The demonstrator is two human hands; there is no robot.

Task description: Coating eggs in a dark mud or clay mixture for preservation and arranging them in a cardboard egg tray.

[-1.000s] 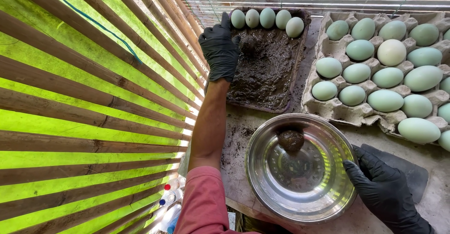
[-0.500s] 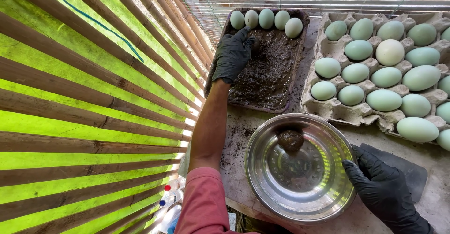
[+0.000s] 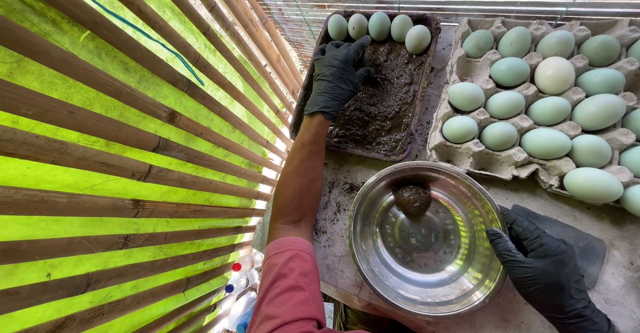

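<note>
A black-gloved left hand [image 3: 337, 76] rests flat, fingers spread and gripping nothing, on wet dark mud [image 3: 383, 100] in a tray [image 3: 419, 20] at 12 o'clock, while the right hand [image 3: 543, 273] lies unclenched against the rim of a steel bowl [image 3: 427, 240] at 5 o'clock, steadying it. The mud looks soft, heavy and sticky, best scooped from beneath; a mud-coated ball [image 3: 413, 200] sits in the bowl. Pale green eggs [image 3: 547, 143], thin-shelled and fragile, crowd a carton [image 3: 467, 153] at 2 o'clock, slatted wall [image 3: 133, 153] at 9.

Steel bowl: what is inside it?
Inside the steel bowl sits one mud-coated lump, egg-sized, near the far wall. Its coating hides what it is. The right hand rests at the rim.
</note>
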